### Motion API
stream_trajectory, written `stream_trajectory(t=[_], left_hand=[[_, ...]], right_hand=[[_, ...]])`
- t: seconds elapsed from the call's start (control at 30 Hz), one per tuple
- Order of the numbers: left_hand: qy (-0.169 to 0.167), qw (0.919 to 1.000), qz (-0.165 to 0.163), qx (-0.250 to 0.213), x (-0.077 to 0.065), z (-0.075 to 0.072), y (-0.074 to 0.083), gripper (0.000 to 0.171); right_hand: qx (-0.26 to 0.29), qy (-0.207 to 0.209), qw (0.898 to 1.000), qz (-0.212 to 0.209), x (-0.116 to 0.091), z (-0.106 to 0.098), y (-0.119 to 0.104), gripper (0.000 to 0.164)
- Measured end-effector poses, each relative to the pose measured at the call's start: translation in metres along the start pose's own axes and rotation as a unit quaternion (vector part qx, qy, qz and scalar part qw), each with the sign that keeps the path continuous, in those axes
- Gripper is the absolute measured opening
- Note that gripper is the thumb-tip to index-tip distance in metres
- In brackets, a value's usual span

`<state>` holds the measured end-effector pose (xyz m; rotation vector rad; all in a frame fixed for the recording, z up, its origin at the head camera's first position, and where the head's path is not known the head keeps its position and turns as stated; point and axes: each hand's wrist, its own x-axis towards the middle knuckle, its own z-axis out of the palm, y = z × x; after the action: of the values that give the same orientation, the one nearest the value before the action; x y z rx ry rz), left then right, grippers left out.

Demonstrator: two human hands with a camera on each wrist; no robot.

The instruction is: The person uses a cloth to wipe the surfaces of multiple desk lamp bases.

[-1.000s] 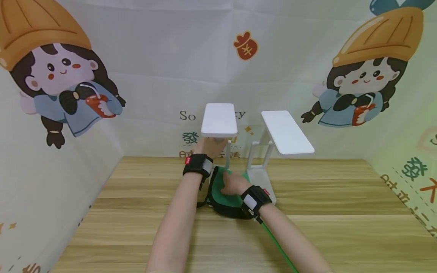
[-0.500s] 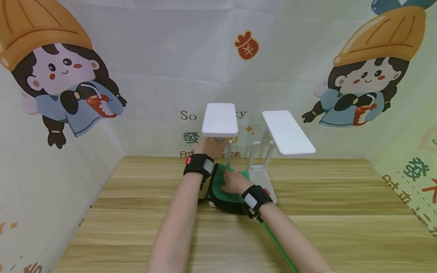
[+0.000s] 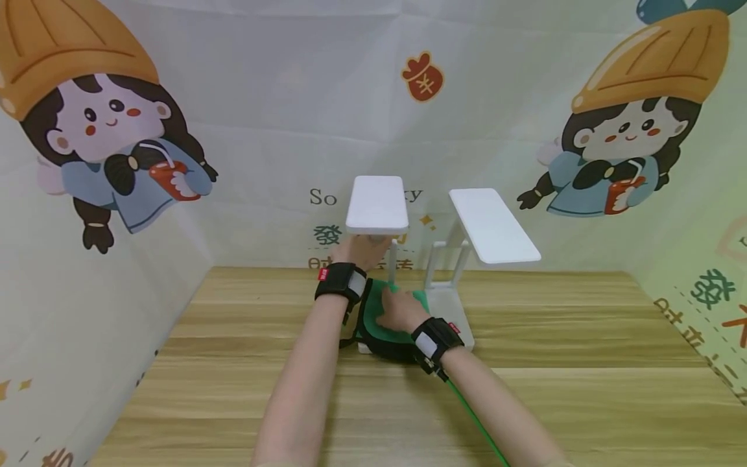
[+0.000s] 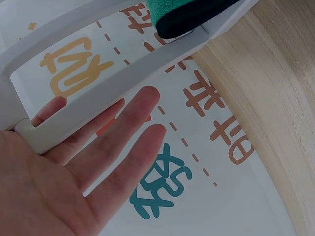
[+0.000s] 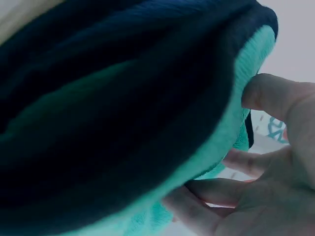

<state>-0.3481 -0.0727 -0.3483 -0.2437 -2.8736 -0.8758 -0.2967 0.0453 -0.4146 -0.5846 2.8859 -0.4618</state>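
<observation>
Since the green cloth [image 3: 371,318] scooted back, likely covering more stand [image 3: 377,206], right hand [image 3: 404,312] pinches it; left hand [image 3: 358,251], straight-fingered, touches that stand.

Left grip [image 4: 69,182]: fingers extended, slightly spread
Right grip [image 5: 275,191]: thumb apart from fingers
Forearms [image 3: 300,376]: bare, behind both grips

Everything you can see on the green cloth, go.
The green cloth looks soft and fuzzy, with wide black edging and a black strap at its left. It is curved and folded. The right hand grips it, low at the left white stand; whether it rests on the base is unclear.
</observation>
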Motion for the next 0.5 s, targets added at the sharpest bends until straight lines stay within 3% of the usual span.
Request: stream_trajectory(t=[0.1, 0.23, 0.4, 0.5], left_hand=[[0.0, 1.0, -0.004, 0.004, -0.002, -0.002, 0.0, 0.05], [-0.005, 0.9999, -0.015, 0.003, -0.002, -0.004, 0.001, 0.053], [-0.008, 0.9995, -0.029, 0.011, 0.0, -0.004, 0.002, 0.052], [-0.006, 0.9993, -0.036, 0.01, 0.0, -0.003, 0.001, 0.052]], right_hand=[[-0.057, 0.023, 0.998, -0.011, -0.008, 0.008, -0.008, 0.041], [-0.13, 0.041, 0.99, -0.036, -0.016, 0.012, -0.021, 0.014], [-0.157, 0.055, 0.985, -0.038, -0.009, 0.009, -0.025, 0.014], [-0.133, 0.041, 0.99, -0.023, -0.004, 0.008, -0.023, 0.032]])
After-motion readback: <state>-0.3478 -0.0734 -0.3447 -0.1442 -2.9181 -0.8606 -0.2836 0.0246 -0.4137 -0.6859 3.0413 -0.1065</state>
